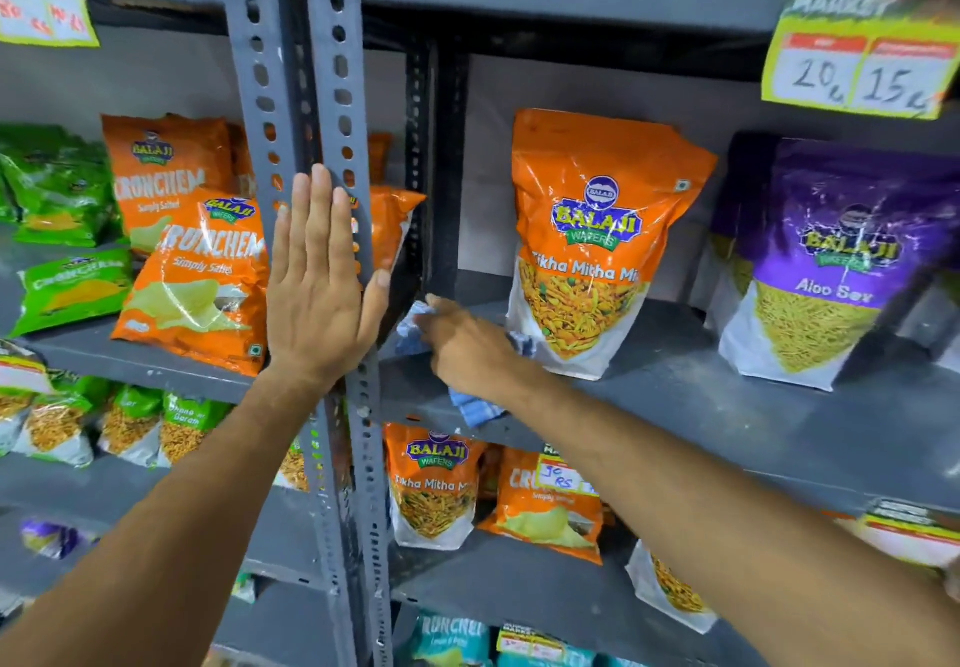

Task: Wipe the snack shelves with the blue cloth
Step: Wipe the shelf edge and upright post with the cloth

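My right hand point(470, 349) presses the blue cloth point(474, 409) flat on the grey middle shelf point(701, 406), at its left end near the upright post. Bits of the cloth show past my fingertips and below my wrist; the rest is hidden under the hand. My left hand point(317, 292) lies flat and open against the perforated grey post point(306, 95), fingers pointing up, holding nothing. An orange Tikha Mitha Mix bag point(587, 245) stands just right of my right hand.
A purple Aloo Sev bag point(826, 261) stands further right. Orange Crunchem bags point(197, 271) and green bags point(62, 230) fill the left bay. More snack bags point(436, 484) sit on the shelf below. Price tags point(857, 63) hang from the upper shelf edge.
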Demonstrator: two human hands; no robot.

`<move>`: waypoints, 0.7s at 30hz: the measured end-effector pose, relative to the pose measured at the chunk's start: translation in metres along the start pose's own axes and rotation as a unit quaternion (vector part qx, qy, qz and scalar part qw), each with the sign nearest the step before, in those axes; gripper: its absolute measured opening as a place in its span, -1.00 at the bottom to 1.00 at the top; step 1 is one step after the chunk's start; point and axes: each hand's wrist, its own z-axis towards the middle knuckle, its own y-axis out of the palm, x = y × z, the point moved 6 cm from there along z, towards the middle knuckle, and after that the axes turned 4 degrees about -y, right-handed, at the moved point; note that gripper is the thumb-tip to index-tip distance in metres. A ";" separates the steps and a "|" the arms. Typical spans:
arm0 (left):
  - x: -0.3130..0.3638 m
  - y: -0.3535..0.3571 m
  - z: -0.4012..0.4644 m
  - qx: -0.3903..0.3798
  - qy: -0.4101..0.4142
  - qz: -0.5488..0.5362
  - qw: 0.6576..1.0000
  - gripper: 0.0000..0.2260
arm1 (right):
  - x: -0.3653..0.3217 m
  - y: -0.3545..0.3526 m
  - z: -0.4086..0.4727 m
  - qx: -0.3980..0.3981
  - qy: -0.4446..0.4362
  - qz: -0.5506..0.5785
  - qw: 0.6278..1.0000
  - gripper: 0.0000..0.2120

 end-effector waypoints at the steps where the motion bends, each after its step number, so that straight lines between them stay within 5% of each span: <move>1: 0.000 -0.001 0.000 -0.003 -0.002 0.003 1.000 -0.34 | 0.000 0.004 -0.001 -0.014 0.033 -0.013 0.999 -0.56; 4: 0.002 -0.001 0.000 -0.022 -0.016 0.006 1.000 -0.35 | 0.000 0.008 -0.011 0.000 0.097 -0.030 0.995 -0.67; 7: 0.015 -0.005 -0.005 -0.032 -0.044 0.002 0.999 -0.39 | 0.000 0.004 -0.030 0.021 0.069 0.014 0.997 -0.65; 10: 0.052 -0.007 -0.024 -0.076 0.029 -0.020 0.996 -0.41 | 0.013 0.005 -0.059 0.003 0.003 0.083 0.997 -0.47; 13: 0.092 0.012 -0.053 -0.176 0.074 -0.068 0.979 -0.42 | 0.034 0.003 -0.087 0.016 -0.034 0.090 0.995 -0.52; 17: 0.105 0.053 -0.086 -0.360 -0.101 -0.098 0.922 -0.25 | 0.053 -0.013 -0.129 0.029 -0.060 0.080 0.995 -0.68; 21: 0.126 0.071 -0.106 -0.458 -0.124 -0.037 0.879 -0.01 | 0.081 -0.014 -0.165 0.023 -0.007 0.124 0.992 -0.61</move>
